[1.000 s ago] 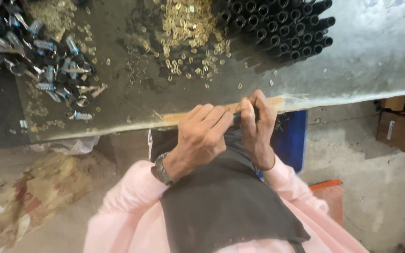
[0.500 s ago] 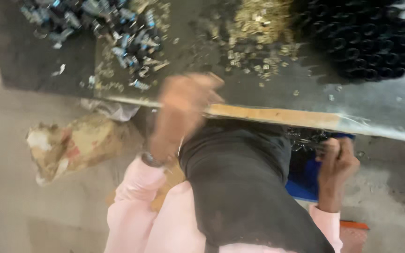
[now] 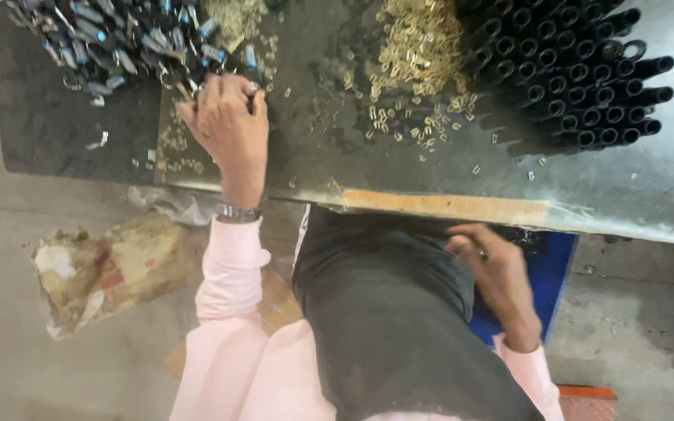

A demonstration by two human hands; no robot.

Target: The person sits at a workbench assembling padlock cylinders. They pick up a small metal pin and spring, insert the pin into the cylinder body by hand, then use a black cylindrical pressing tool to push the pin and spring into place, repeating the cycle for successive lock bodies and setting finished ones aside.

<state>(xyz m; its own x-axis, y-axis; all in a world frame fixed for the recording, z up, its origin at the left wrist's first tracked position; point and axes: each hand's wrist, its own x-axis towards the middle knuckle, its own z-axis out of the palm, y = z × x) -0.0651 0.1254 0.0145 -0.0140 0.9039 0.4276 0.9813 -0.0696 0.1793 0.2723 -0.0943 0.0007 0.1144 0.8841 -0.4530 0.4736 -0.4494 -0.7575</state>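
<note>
Your left hand (image 3: 228,125) curls its fingers into the pile of small metal clips (image 3: 111,35); your right hand's (image 3: 493,273) grip can't be told.

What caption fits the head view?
Left hand reaches into a pile of small metal parts on the workbench; right hand rests below its edge.

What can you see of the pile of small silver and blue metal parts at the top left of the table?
The pile of small metal parts lies on a dark mat at the table's far left corner. The pieces look like shiny silver clips, many with blue or black portions, heaped loosely and tangled. A few strays lie apart on the mat. The left hand rests at the pile's near edge, fingers curled among the pieces.
</note>
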